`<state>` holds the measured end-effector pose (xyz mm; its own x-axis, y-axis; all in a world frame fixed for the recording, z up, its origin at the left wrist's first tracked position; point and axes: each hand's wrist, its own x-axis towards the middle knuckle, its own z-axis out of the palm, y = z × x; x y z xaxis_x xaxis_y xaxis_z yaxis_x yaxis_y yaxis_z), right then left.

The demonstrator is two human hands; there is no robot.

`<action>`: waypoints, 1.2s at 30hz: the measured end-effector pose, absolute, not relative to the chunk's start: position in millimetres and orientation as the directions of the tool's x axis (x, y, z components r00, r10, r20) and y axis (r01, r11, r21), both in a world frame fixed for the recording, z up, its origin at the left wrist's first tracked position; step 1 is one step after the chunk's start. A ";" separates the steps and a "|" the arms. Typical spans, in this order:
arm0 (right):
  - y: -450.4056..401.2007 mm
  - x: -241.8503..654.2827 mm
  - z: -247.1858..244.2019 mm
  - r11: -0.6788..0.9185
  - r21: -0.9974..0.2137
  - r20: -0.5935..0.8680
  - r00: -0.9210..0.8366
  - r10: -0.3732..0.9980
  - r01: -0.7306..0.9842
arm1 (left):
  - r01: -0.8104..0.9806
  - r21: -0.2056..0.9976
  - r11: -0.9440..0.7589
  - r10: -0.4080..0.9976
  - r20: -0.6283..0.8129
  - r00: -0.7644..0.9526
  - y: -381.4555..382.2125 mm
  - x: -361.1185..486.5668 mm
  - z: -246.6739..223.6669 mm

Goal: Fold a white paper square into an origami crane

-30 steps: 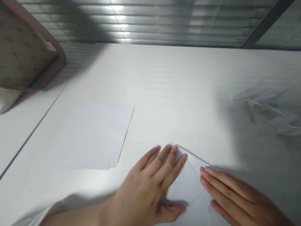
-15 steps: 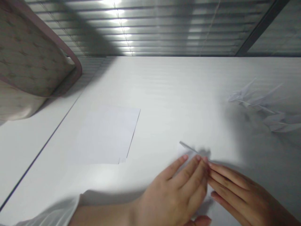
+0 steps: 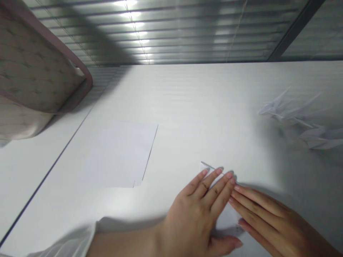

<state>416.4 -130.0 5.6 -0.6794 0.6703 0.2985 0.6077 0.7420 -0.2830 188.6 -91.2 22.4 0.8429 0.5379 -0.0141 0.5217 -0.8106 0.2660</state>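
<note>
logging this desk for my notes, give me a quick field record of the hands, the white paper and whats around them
left hand: flat, fingers on the folded white paper
right hand: flat, fingertips against that paper's right side
to the left: loose white paper sheets on the white tabletop
to the right: folded white paper cranes
behind: slatted metal blinds

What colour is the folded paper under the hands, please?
The folded paper is plain white, in the head view.
</note>
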 end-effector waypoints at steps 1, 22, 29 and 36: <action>-130.7 416.6 5.2 0.741 -0.282 0.295 -0.679 0.672 0.610 | 0.522 0.261 -0.812 0.538 -0.011 0.843 -90.8 188.8 23.2; -130.4 417.7 16.9 0.705 -0.143 0.416 -0.604 0.680 0.695 | 0.540 0.292 -0.790 0.567 0.012 0.823 -88.7 188.9 22.8; -130.0 417.4 14.4 0.734 -0.110 0.398 -0.647 0.650 0.670 | 0.504 0.309 -0.807 0.527 -0.009 0.850 -83.5 186.4 24.0; -130.5 415.3 16.4 0.727 -0.122 0.409 -0.633 0.657 0.676 | 0.464 0.260 -0.847 0.479 -0.008 0.878 -76.5 187.0 23.5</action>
<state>415.3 -130.5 16.4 -0.6333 0.6570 0.4090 0.6756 0.7271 -0.1218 187.0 -76.5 23.5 0.8779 0.4788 -0.0084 0.4643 -0.8468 0.2595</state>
